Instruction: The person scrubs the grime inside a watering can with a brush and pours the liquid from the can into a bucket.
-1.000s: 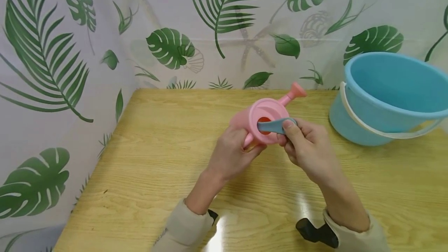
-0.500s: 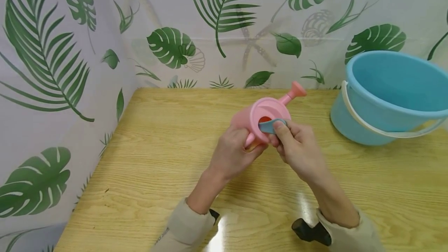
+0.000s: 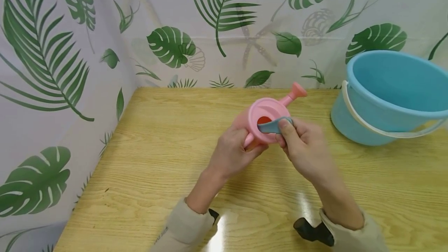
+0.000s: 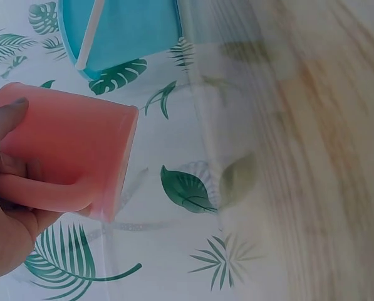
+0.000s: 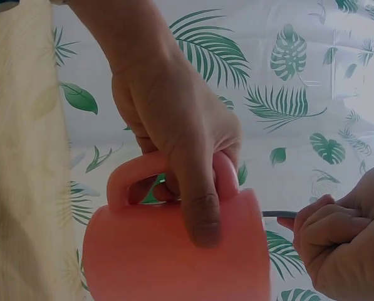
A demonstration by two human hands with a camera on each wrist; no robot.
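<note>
A pink toy watering can (image 3: 267, 108) is held tilted above the table, its opening turned toward the head camera. My left hand (image 3: 232, 153) grips its loop handle (image 5: 143, 172), the thumb lying along the can's side in the right wrist view. With thumb and fingers, my right hand (image 3: 308, 147) pinches a flat blue-grey tool handle (image 3: 274, 125). The handle's other end goes into the can's round opening, so the tool's working end is hidden and its kind does not show. Something orange-red (image 3: 264, 120) appears inside the opening.
A blue bucket (image 3: 364, 123) with a white bail handle (image 3: 364, 121) stands at the table's right side. Behind the wooden table (image 3: 157, 135) hangs a leaf-patterned sheet (image 3: 224, 65), which also covers the left side.
My right hand moved left, pushing the handle further into the can, then drew partly back to the right. The left hand and watering can stayed nearly still.
</note>
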